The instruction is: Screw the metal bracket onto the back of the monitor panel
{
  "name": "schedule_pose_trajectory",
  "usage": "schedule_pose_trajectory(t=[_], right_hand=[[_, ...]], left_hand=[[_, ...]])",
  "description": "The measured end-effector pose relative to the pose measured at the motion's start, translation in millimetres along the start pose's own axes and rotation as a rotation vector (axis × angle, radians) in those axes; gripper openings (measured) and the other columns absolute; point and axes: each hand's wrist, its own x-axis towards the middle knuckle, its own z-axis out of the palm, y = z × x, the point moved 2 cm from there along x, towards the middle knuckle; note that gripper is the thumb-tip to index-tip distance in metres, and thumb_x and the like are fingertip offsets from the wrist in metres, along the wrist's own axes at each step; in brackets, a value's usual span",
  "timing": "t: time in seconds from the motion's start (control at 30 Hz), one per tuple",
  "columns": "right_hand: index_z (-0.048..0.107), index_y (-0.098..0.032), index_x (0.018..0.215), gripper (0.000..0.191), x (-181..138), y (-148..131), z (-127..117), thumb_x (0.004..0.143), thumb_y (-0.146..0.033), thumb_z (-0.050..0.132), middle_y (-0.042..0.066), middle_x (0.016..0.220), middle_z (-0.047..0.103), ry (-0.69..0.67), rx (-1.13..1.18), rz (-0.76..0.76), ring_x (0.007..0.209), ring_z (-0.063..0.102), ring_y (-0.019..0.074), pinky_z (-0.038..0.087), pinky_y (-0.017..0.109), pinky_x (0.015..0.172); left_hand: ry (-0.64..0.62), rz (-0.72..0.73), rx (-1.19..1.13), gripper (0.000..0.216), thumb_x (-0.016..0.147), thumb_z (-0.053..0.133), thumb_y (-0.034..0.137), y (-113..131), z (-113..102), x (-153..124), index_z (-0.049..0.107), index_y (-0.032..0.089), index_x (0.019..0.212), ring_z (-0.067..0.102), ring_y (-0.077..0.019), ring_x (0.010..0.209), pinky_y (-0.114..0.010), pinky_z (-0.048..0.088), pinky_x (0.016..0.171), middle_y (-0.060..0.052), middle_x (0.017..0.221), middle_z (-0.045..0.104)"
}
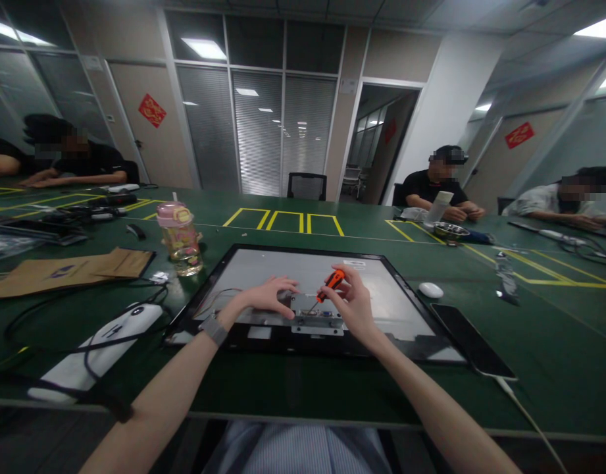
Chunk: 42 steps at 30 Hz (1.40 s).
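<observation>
My right hand (354, 306) is closed on a screwdriver (331, 285) with an orange and black handle. Its thin shaft slants down and left to a metal bracket (317, 329) that has small parts along it. Beside the bracket's left end, my left hand (270, 296) lies with its fingers and thumb apart. The thumb reaches the bracket's edge; whether it presses there I cannot tell. Under both hands is a large flat screen panel (381, 276), its grey back up and its frame black. A thin cable (204, 303) runs over the panel's left part.
Left of the panel stand a pink-lidded bottle (179, 240), a brown paper bag (70, 273) and a white power bank (100, 349) with black cables. On the right lie a phone (473, 339) with a white cable and a white case (431, 290). Several people sit across the green table (293, 388).
</observation>
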Motion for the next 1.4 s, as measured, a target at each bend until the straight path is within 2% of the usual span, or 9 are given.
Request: schedule_pose_trajectory(t=[0.23,0.37,0.53,0.77,0.93,1.03,1.17,1.27,1.4], right_hand=[[0.038,-0.029,0.126,0.039,-2,-10,5,0.091,-0.028,0.056,0.005,0.106,0.059,-0.202,0.029,-0.088,0.08,0.07,0.0152,0.059,0.035,0.078],[0.044,-0.029,0.126,0.032,3,-20,1,0.095,-0.031,0.05,0.009,0.117,0.056,-0.329,0.104,-0.073,0.098,0.065,0.019,0.054,0.04,0.088],[0.065,-0.027,0.105,0.021,9,-23,-7,0.085,-0.031,0.066,0.004,0.101,0.058,-0.238,0.064,-0.078,0.096,0.06,0.0194,0.052,0.035,0.088],[0.056,-0.029,0.124,0.029,4,-29,-4,0.096,-0.032,0.049,0.007,0.114,0.063,-0.277,0.097,-0.06,0.112,0.059,0.0214,0.045,0.042,0.101],[0.071,-0.025,0.087,0.01,10,-29,-9,0.081,-0.033,0.071,0.007,0.103,0.061,-0.198,0.101,-0.083,0.104,0.059,0.0227,0.054,0.036,0.083],[0.071,-0.026,0.096,0.014,11,-26,-11,0.085,-0.033,0.067,0.006,0.096,0.065,-0.183,0.09,-0.067,0.094,0.063,0.0209,0.055,0.037,0.082],[0.06,-0.029,0.124,0.031,8,-29,-9,0.094,-0.035,0.053,0.007,0.115,0.066,-0.267,0.128,-0.01,0.108,0.062,0.0225,0.049,0.045,0.098],[0.063,-0.029,0.119,0.029,8,-33,-7,0.092,-0.037,0.056,0.008,0.123,0.061,-0.307,0.138,-0.01,0.113,0.059,0.0234,0.051,0.043,0.096],[0.07,-0.028,0.102,0.02,10,-28,-8,0.082,-0.033,0.07,0.006,0.105,0.059,-0.237,0.116,-0.042,0.096,0.062,0.0187,0.057,0.033,0.08]], left_hand=[[-0.001,0.0,-0.009,0.075,0.063,0.077,0.06,-2,1,1,0.055,0.033,0.129,0.011,-0.0307,0.148,-0.053,-0.002,0.119,-0.002,0.155,0.033],[0.006,-0.003,-0.031,0.074,0.061,0.078,0.058,-1,0,0,0.056,0.033,0.127,0.01,-0.0303,0.148,-0.052,-0.003,0.119,-0.002,0.154,0.034],[0.0,0.002,-0.043,0.072,0.062,0.078,0.057,-1,0,0,0.057,0.033,0.126,0.012,-0.0299,0.147,-0.052,-0.003,0.119,-0.001,0.154,0.034],[0.008,0.002,-0.04,0.071,0.061,0.081,0.054,0,0,1,0.059,0.033,0.125,0.012,-0.0301,0.147,-0.052,-0.003,0.119,-0.002,0.154,0.034],[0.001,-0.019,-0.02,0.071,0.062,0.08,0.055,1,0,1,0.058,0.033,0.126,0.012,-0.0296,0.147,-0.051,-0.002,0.12,-0.002,0.153,0.035],[-0.002,-0.01,-0.025,0.072,0.062,0.08,0.056,1,0,0,0.057,0.033,0.126,0.012,-0.0297,0.148,-0.051,-0.001,0.12,-0.002,0.154,0.034],[0.004,-0.007,-0.045,0.071,0.061,0.08,0.055,0,-1,0,0.059,0.033,0.125,0.01,-0.0304,0.148,-0.051,-0.003,0.119,-0.002,0.154,0.034],[0.006,-0.013,-0.045,0.071,0.061,0.08,0.055,-1,-1,0,0.059,0.033,0.125,0.011,-0.0299,0.148,-0.052,-0.004,0.119,-0.002,0.154,0.034],[0.001,-0.005,-0.041,0.073,0.06,0.08,0.057,-3,0,1,0.058,0.033,0.126,0.011,-0.0295,0.148,-0.051,-0.002,0.12,-0.002,0.154,0.034]])
